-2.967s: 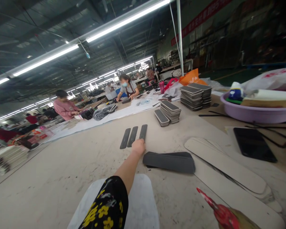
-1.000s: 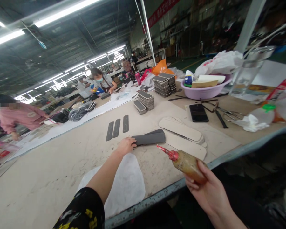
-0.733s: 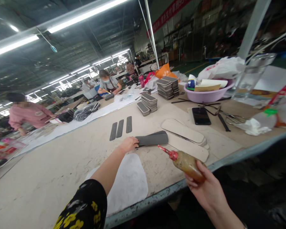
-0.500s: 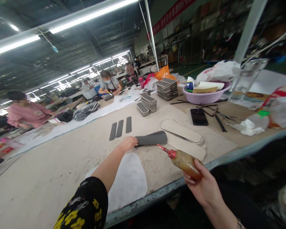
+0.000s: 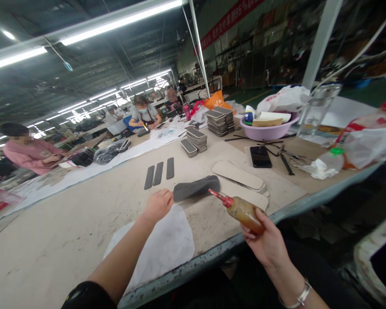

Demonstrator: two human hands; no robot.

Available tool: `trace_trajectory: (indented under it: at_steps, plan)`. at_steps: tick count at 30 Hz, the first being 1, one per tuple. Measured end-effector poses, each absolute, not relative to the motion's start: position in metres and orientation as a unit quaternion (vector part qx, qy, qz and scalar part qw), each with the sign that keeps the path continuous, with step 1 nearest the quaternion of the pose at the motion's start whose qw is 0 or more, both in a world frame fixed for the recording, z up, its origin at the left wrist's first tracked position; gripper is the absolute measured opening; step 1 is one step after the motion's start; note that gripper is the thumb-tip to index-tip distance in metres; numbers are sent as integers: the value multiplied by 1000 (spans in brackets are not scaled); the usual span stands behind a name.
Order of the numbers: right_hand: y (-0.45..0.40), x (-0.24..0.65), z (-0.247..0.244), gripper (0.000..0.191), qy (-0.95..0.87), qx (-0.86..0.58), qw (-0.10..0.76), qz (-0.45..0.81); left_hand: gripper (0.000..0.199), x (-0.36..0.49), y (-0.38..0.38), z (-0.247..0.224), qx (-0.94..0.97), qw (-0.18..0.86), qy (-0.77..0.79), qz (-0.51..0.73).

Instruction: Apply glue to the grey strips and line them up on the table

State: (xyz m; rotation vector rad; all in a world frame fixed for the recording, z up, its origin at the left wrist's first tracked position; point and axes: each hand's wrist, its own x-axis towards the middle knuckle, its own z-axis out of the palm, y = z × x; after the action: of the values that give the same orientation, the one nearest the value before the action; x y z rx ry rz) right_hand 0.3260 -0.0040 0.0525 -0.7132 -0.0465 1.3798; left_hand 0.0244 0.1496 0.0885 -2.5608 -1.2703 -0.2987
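Observation:
My left hand (image 5: 159, 205) is closed in a pinch at the near left end of a dark grey strip (image 5: 193, 189), which looks bent and slightly blurred. In my right hand (image 5: 266, 240) is a brownish squeeze bottle (image 5: 244, 212), its red nozzle pointing left and up beside the strip's right end. Behind the bottle lie overlapping beige strips (image 5: 238, 175) with rounded ends. Three narrow dark strips (image 5: 159, 173) are laid side by side beyond my left hand. Under my left forearm is a white sheet (image 5: 167, 240) with rounded corners.
Stacks of grey-topped pieces (image 5: 196, 139) stand farther back. To the right are a purple basin (image 5: 270, 131) with bags, a black phone (image 5: 260, 157), scissors, a glass (image 5: 318, 113) and a plastic-wrapped bottle. The table edge (image 5: 193, 270) runs nearby. Other people work at the left.
My left hand has drawn left and toward me, and the dark strip has shifted left and bent. My right hand still holds the bottle. The view has turned slightly right.

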Motion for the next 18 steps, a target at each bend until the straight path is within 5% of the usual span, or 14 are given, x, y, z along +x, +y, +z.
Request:
trace_trajectory:
  at_steps: [3,11,18]
  plan:
    - [-4,325,51,25,-21,-315,709,630,23,15,88,78,-886,120,-441,-82]
    - [-8,316,42,28,-41,-340,691,636,18,10,18,32,-785,-201,-572,-125]
    - [-4,307,37,29,-39,-366,675,639,24,15,21,24,-772,-132,-620,-38]
